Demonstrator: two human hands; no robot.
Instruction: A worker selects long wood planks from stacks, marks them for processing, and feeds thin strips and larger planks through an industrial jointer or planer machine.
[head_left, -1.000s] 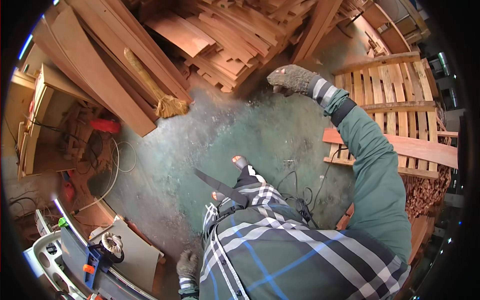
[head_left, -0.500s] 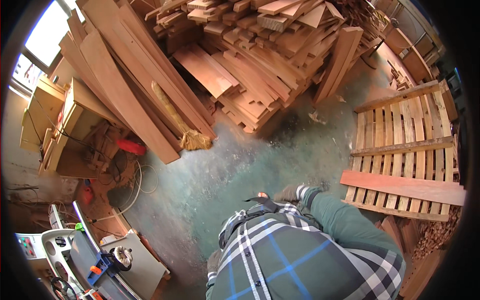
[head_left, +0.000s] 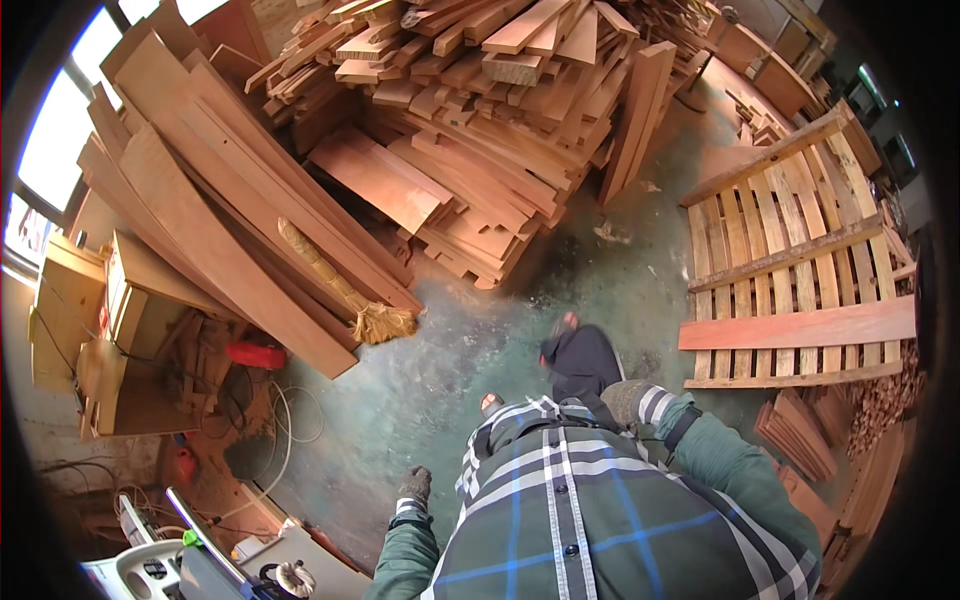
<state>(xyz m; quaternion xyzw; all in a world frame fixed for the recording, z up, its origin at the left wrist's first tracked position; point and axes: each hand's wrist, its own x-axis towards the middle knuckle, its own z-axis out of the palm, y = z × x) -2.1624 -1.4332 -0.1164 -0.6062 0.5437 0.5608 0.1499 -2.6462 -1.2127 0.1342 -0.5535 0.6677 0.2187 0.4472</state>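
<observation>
My left hand (head_left: 414,484), in a dark grey knit glove, hangs low beside my body over the green floor. Its fingers are too small and dark to make out. My right hand (head_left: 625,402), in a similar glove, is at my right side, close to my dark trouser leg (head_left: 585,365). Its fingers are turned away from view. No held thing shows at either hand. I wear a plaid apron (head_left: 590,510) over green sleeves. One foot (head_left: 565,325) is ahead of the other. The wooden pallet (head_left: 790,265) is the nearest large thing on my right.
Ahead stands a big stack of reddish boards (head_left: 470,180). Long planks (head_left: 215,200) lean at the left with a straw broom (head_left: 380,322) against them. A loose board (head_left: 800,322) lies across the pallet. A machine (head_left: 150,570) stands lower left, near a pale hose (head_left: 288,430).
My right leg has come forward into view. My right hand has dropped from ahead to beside my leg, and my left arm shows more. The view has shifted, with the pallet higher up.
</observation>
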